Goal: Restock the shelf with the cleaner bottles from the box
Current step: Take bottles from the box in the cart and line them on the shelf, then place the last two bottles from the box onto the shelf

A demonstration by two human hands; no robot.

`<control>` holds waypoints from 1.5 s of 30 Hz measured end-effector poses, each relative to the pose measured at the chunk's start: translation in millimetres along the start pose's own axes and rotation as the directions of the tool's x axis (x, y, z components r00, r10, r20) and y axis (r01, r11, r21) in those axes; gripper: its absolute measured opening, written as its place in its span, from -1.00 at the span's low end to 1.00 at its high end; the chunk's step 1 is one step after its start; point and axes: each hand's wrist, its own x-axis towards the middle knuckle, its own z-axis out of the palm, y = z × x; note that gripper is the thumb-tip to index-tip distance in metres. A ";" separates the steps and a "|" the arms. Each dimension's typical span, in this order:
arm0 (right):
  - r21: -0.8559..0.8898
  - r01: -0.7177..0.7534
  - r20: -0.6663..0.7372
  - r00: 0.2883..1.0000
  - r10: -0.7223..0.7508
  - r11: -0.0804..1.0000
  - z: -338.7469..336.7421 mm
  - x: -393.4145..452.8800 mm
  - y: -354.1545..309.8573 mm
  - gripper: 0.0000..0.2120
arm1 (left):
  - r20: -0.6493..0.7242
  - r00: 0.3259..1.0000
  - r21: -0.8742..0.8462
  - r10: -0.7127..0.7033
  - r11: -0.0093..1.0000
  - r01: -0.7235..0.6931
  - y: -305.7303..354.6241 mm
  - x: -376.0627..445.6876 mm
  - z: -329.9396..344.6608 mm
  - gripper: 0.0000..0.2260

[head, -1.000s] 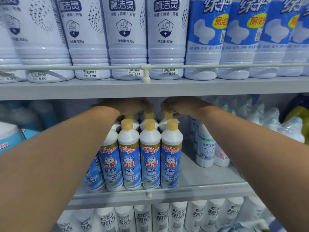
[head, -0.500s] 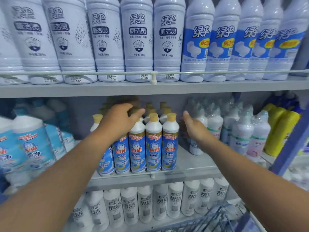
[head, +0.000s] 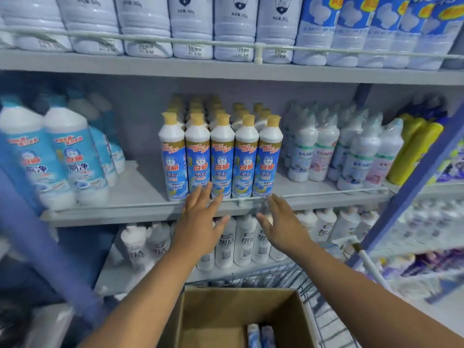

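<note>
Several white cleaner bottles (head: 222,156) with tan caps and blue labels stand in tight rows on the middle shelf (head: 140,194). My left hand (head: 200,222) hovers in front of the shelf's front edge, fingers straight and spread, holding nothing. My right hand (head: 281,222) is beside it, also open and empty. Below, a brown cardboard box (head: 213,315) sits in a wire cart, and two more bottles (head: 261,336) of the same kind lie at its bottom.
Large white and blue bottles (head: 226,26) fill the top shelf behind a rail. Light-blue bottles (head: 72,159) stand left, shrink-wrapped white bottles (head: 326,146) and yellow ones (head: 416,151) right. White bottles (head: 243,242) line the lower shelf. The wire cart (head: 308,292) is below.
Both hands have drawn back from the bottle caps, off the shelf and down to its front edge. The view has pulled away, and the box has come into sight.
</note>
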 end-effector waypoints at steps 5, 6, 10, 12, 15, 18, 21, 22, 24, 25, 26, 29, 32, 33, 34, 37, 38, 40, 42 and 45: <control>-0.240 0.095 0.099 0.992 -0.073 0.966 19.1 -48.8 9.1 -0.36 | 0.242 0.962 0.048 -0.131 0.991 0.123 25.4 -45.3 33.3 -0.45; -0.263 0.094 0.123 0.990 -0.064 0.960 25.8 -57.9 14.7 -0.34 | 0.264 0.955 0.051 -0.138 0.990 0.129 32.7 -53.8 39.4 -0.45; -0.290 0.047 0.235 0.972 0.023 0.956 46.5 -99.2 44.1 -0.34 | 0.325 0.929 0.073 -0.180 0.984 0.165 64.4 -91.5 60.3 -0.45; -0.273 0.026 0.265 0.963 0.049 0.962 53.3 -123.0 59.8 -0.34 | 0.359 0.911 0.075 -0.203 0.979 0.188 81.8 -111.2 67.3 -0.45; -0.249 -0.011 0.309 0.947 0.090 0.968 56.7 -152.9 83.9 -0.35 | 0.426 0.869 0.122 -0.250 0.968 0.219 103.5 -133.9 81.0 -0.44; -0.216 -0.039 0.347 0.931 0.114 0.976 58.4 -178.0 105.2 -0.34 | 0.476 0.829 0.170 -0.294 0.955 0.241 116.3 -152.6 101.1 -0.42; -0.211 -0.069 0.408 0.901 0.152 0.975 63.5 -199.2 120.1 -0.33 | 0.525 0.797 0.193 -0.300 0.953 0.232 124.9 -170.4 124.3 -0.41; -0.202 -0.089 0.421 0.891 0.169 0.975 66.5 -203.6 123.9 -0.33 | 0.536 0.788 0.194 -0.303 0.953 0.234 126.5 -175.0 131.7 -0.41; -0.207 -0.120 0.461 0.863 0.205 0.971 75.9 -210.4 130.1 -0.34 | 0.571 0.758 0.185 -0.313 0.950 0.253 125.9 -182.1 146.8 -0.43; -0.207 -0.131 0.483 0.848 0.218 0.970 84.7 -213.7 133.5 -0.34 | 0.594 0.738 0.186 -0.322 0.947 0.263 123.9 -185.1 154.4 -0.44; -0.205 -0.149 0.504 0.831 0.235 0.967 95.4 -216.6 136.7 -0.35 | 0.614 0.715 0.191 -0.333 0.942 0.275 120.5 -188.5 162.9 -0.44; -0.219 -0.221 0.553 0.774 0.307 0.950 132.1 -222.5 145.4 -0.35 | 0.680 0.629 0.209 -0.377 0.922 0.327 106.3 -202.2 194.6 -0.44; -0.268 -0.286 0.600 0.697 0.392 0.920 163.2 -226.8 150.8 -0.36 | 0.754 0.508 0.204 -0.416 0.883 0.422 94.4 -218.6 230.1 -0.42; -0.281 -0.285 0.604 0.690 0.399 0.917 174.2 -227.9 151.6 -0.36 | 0.774 0.463 0.204 -0.432 0.862 0.463 90.4 -225.3 243.5 -0.41; -0.289 -0.292 0.594 0.692 0.410 0.912 185.9 -229.6 152.4 -0.36 | 0.793 0.411 0.206 -0.449 0.833 0.513 87.9 -231.5 256.2 -0.40; -0.255 -0.388 0.590 0.663 0.460 0.886 228.8 -235.3 151.9 -0.37 | 0.812 0.305 0.216 -0.498 0.741 0.636 83.3 -250.2 295.3 -0.39; -0.213 -0.453 0.598 0.641 0.482 0.866 243.2 -237.0 152.5 -0.38 | 0.815 0.295 0.202 -0.499 0.721 0.662 83.1 -255.6 306.4 -0.41; -0.198 -0.527 0.644 0.566 0.515 0.827 270.5 -239.9 159.4 -0.33 | 0.824 0.267 0.174 -0.500 0.671 0.721 81.9 -264.1 327.8 -0.49; -0.152 -0.632 0.765 0.412 0.496 0.760 309.9 -240.2 182.5 -0.29 | 0.829 0.212 0.173 -0.518 0.597 0.783 76.4 -272.1 354.4 -0.52; -0.108 -0.795 0.773 0.311 0.553 0.598 333.8 -231.8 205.6 -0.57 | 0.846 0.091 0.178 -0.525 0.440 0.880 65.9 -281.2 388.8 -0.49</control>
